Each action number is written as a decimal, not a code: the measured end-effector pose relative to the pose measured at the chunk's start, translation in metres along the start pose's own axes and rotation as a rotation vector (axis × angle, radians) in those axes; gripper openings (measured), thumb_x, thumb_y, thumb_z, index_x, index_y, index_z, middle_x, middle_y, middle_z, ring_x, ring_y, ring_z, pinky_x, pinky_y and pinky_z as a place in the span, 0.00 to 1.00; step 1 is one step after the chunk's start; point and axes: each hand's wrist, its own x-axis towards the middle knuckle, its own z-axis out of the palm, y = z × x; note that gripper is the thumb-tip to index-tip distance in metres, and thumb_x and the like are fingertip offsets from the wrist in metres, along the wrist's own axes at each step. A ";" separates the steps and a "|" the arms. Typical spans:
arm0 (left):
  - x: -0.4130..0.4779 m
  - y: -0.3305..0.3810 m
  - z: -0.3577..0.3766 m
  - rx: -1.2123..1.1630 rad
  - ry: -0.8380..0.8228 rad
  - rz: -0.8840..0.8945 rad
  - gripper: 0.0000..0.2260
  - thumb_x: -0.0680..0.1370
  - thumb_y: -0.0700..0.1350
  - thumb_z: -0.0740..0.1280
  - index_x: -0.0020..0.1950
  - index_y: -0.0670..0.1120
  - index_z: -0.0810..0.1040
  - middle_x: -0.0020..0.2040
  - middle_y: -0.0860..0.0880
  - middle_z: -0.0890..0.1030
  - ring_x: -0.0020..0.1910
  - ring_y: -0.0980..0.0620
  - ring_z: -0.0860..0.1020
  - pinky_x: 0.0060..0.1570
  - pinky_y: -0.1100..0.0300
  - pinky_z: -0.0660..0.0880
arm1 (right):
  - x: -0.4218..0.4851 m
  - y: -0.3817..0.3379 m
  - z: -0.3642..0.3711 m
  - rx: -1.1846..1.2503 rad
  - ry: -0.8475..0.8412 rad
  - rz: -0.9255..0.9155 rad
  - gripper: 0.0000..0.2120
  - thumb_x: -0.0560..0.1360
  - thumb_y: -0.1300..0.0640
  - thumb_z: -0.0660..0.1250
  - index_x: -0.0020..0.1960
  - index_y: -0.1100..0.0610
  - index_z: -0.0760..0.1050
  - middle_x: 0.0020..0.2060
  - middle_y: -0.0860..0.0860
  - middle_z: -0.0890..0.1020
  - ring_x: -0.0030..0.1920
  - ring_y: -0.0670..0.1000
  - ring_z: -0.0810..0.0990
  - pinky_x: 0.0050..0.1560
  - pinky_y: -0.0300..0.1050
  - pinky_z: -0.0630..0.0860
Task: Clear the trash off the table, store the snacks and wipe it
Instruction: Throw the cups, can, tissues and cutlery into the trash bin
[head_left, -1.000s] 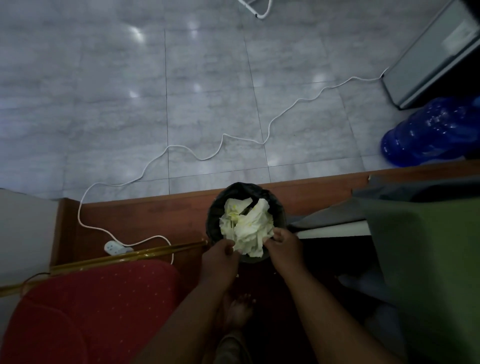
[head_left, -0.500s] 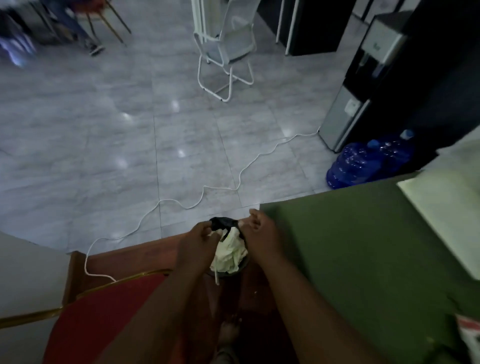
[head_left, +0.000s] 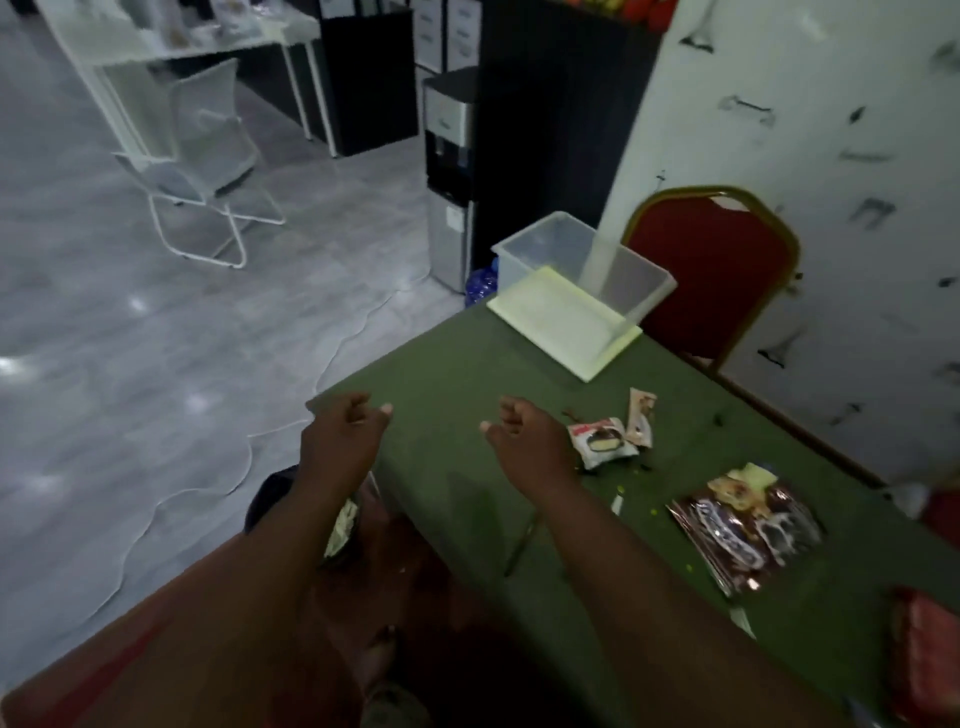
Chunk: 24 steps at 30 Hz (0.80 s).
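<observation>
My left forearm (head_left: 311, 519) hides most of the trash bin (head_left: 270, 493) and the crumpled paper (head_left: 342, 527) in it. A red packet (head_left: 924, 649) is cut off at the right edge. The print on the snack wrappers (head_left: 602, 441) is too blurred to read.

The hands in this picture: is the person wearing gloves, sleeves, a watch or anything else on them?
No. Both the left hand and the right hand are bare, with no gloves, rings or watch that I can make out. The forearms are bare too; no sleeve shows anywhere up to the edge of the picture. The light is dim, so small details could be missed.
</observation>
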 end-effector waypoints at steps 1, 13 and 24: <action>-0.007 0.009 0.017 0.009 -0.045 0.020 0.19 0.75 0.54 0.69 0.63 0.49 0.77 0.53 0.50 0.79 0.54 0.50 0.77 0.58 0.55 0.73 | -0.008 0.015 -0.020 0.007 0.039 0.030 0.21 0.72 0.51 0.72 0.63 0.57 0.76 0.56 0.53 0.82 0.55 0.52 0.81 0.59 0.48 0.76; -0.080 0.020 0.192 0.390 -0.490 0.149 0.18 0.72 0.52 0.72 0.60 0.47 0.77 0.56 0.45 0.81 0.57 0.45 0.78 0.54 0.57 0.72 | -0.130 0.191 -0.168 -0.134 0.425 0.464 0.05 0.72 0.57 0.70 0.46 0.57 0.81 0.43 0.56 0.85 0.46 0.56 0.82 0.41 0.41 0.68; -0.074 -0.022 0.235 0.724 -0.498 0.344 0.07 0.73 0.39 0.62 0.50 0.43 0.72 0.49 0.41 0.75 0.48 0.39 0.77 0.45 0.50 0.74 | -0.186 0.269 -0.156 -0.353 0.359 0.695 0.04 0.70 0.58 0.66 0.37 0.51 0.74 0.43 0.54 0.81 0.47 0.57 0.79 0.40 0.43 0.69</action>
